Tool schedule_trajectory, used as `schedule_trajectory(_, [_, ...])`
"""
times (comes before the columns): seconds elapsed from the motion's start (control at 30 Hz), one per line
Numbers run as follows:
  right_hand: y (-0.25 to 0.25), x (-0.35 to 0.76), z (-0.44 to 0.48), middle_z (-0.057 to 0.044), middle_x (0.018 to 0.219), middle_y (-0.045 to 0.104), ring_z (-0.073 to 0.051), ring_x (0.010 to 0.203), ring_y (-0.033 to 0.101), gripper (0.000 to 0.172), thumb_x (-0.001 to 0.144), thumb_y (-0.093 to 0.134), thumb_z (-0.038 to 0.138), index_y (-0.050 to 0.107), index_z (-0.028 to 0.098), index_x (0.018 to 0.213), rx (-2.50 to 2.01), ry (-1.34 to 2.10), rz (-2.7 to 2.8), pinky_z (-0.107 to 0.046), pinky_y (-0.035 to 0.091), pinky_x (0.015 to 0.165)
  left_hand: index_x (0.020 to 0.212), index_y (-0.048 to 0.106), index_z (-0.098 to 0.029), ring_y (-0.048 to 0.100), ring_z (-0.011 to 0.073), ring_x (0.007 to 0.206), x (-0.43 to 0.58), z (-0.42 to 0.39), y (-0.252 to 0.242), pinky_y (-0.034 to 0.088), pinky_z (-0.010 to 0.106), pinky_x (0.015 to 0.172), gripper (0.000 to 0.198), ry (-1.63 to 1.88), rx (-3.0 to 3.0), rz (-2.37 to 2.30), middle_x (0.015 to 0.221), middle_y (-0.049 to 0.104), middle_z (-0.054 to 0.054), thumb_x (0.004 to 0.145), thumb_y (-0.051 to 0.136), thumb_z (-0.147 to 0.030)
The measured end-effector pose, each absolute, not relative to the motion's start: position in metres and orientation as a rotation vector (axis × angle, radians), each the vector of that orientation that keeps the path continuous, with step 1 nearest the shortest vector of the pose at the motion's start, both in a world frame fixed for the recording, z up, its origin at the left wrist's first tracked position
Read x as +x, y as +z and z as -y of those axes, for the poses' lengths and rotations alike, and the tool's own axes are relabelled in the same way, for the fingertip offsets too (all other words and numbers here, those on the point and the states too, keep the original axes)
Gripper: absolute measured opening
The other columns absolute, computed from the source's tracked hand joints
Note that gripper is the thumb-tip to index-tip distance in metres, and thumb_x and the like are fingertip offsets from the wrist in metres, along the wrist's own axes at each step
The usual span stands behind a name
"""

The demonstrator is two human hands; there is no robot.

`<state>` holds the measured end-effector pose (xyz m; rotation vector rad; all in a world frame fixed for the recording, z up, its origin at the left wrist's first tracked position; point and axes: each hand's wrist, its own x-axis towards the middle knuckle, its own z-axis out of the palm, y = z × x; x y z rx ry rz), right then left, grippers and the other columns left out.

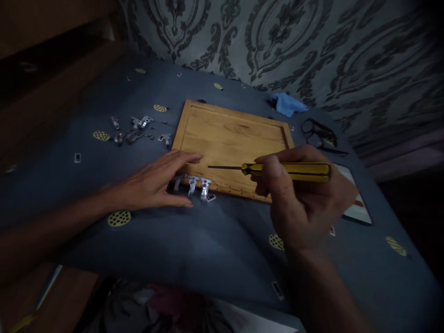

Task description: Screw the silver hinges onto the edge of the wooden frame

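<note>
In my right hand (305, 199) is a screwdriver (301, 171) with a yellow and black handle, its thin dark shaft pointing left above a wooden panel (222, 138). The panel lies flat and has a raised frame. Along its near edge, toward the left corner, sits a row of metal hinges (194, 182). Small dark holes run along that edge to their right. My left hand (156, 180) is at the panel's left corner with thumb and fingers spread around the hinges. Whether its fingers touch the panel I cannot tell.
Several loose metal hinges (140, 122) and small screws (152, 136) lie left of the panel. At the back right are a blue cloth (287, 104) and dark-framed glasses (319, 134). A tablet-like flat object (357, 208) lies partly behind my right hand. Patterned wall (229, 37) borders the table's back.
</note>
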<state>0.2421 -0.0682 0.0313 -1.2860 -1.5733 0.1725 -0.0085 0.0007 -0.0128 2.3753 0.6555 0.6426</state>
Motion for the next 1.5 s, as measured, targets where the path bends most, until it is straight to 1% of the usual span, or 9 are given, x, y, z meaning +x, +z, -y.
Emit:
schedule_trajectory(0.13, [0.032,0.241,0.065,0.004,0.062,0.064,-0.013,0.052,0.061,0.03,0.096,0.067,0.047,0.068,0.022,0.081,-1.322,0.204,1.596,-0.029,0.044,0.053,0.154,0.041,-0.025,0.056,0.0317,0.137,-0.011,-0.005,-0.011,0.049,0.045,0.112,0.078,0.623,2.362,-0.705,0.146,0.058,0.013,0.09,0.075,-0.057])
schedule_trajectory(0.4, [0.031,0.236,0.067,0.004,0.065,0.066,-0.014,0.057,0.063,0.023,0.096,0.068,0.04,0.066,0.024,0.081,-1.346,0.32,1.591,-0.03,0.047,0.059,0.155,0.041,-0.026,0.059,0.0322,0.133,-0.011,-0.006,-0.014,0.049,0.049,0.112,0.08,0.587,2.317,-0.671,0.136,0.064,0.011,0.089,0.08,-0.05])
schedule_trajectory(0.53, [0.029,0.238,0.063,0.004,0.063,0.063,-0.014,0.057,0.061,0.026,0.095,0.069,0.043,0.066,0.023,0.08,-1.354,0.35,1.553,-0.029,0.045,0.058,0.152,0.045,-0.025,0.063,0.0303,0.129,-0.011,-0.006,-0.013,0.052,0.045,0.108,0.082,0.632,2.233,-0.695,0.138,0.063,0.012,0.085,0.083,-0.051])
schedule_trajectory(0.77, [0.013,0.243,0.039,0.003,0.065,0.066,-0.011,0.052,0.061,0.032,0.086,0.076,0.051,0.07,0.02,0.084,-1.279,0.79,1.2,-0.024,0.048,0.051,0.125,0.062,-0.021,0.073,0.0229,0.105,-0.011,-0.012,-0.003,0.056,0.035,0.093,0.031,0.948,1.902,-0.96,0.106,0.078,0.006,0.099,0.064,-0.037])
schedule_trajectory(0.93, [0.001,0.247,0.031,0.001,0.07,0.069,-0.013,0.06,0.065,0.038,0.08,0.077,0.056,0.071,0.021,0.095,-1.35,0.963,1.136,-0.023,0.048,0.053,0.115,0.064,-0.021,0.074,0.022,0.095,-0.014,-0.02,-0.01,0.056,0.034,0.087,0.028,1.041,1.82,-1.02,0.098,0.079,0.005,0.095,0.067,-0.041])
schedule_trajectory(1.1, [-0.005,0.257,0.024,-0.005,0.08,0.075,-0.017,0.065,0.067,0.048,0.078,0.076,0.061,0.073,0.019,0.101,-1.502,0.873,1.305,-0.027,0.051,0.057,0.114,0.065,-0.022,0.072,0.0217,0.091,-0.014,-0.021,-0.018,0.055,0.032,0.078,0.026,1.005,1.999,-1.113,0.097,0.077,0.005,0.097,0.057,-0.04])
schedule_trajectory(1.2, [-0.008,0.266,0.016,-0.007,0.082,0.077,-0.019,0.067,0.069,0.045,0.076,0.077,0.058,0.073,0.017,0.094,-1.49,0.775,1.418,-0.029,0.052,0.058,0.107,0.067,-0.022,0.072,0.0219,0.093,-0.018,-0.026,-0.012,0.055,0.032,0.079,0.023,1.03,2.101,-1.142,0.098,0.076,0.005,0.096,0.055,-0.038])
schedule_trajectory(1.3, [-0.013,0.275,0.009,-0.007,0.078,0.077,-0.021,0.068,0.069,0.039,0.077,0.077,0.055,0.074,0.018,0.089,-1.502,0.657,1.551,-0.032,0.053,0.061,0.106,0.067,-0.022,0.071,0.0236,0.099,-0.032,-0.04,-0.001,0.054,0.036,0.088,0.022,1.082,2.158,-1.242,0.102,0.076,0.006,0.097,0.054,-0.037])
schedule_trajectory(1.5, [-0.028,0.284,0.003,-0.01,0.091,0.078,-0.029,0.087,0.072,0.023,0.08,0.072,0.045,0.076,0.023,0.087,-1.523,0.457,1.786,-0.044,0.057,0.082,0.119,0.064,-0.017,0.069,0.0221,0.103,-0.075,-0.099,0.005,0.056,0.038,0.093,0.024,1.066,2.108,-1.551,0.112,0.073,0.008,0.103,0.048,-0.026])
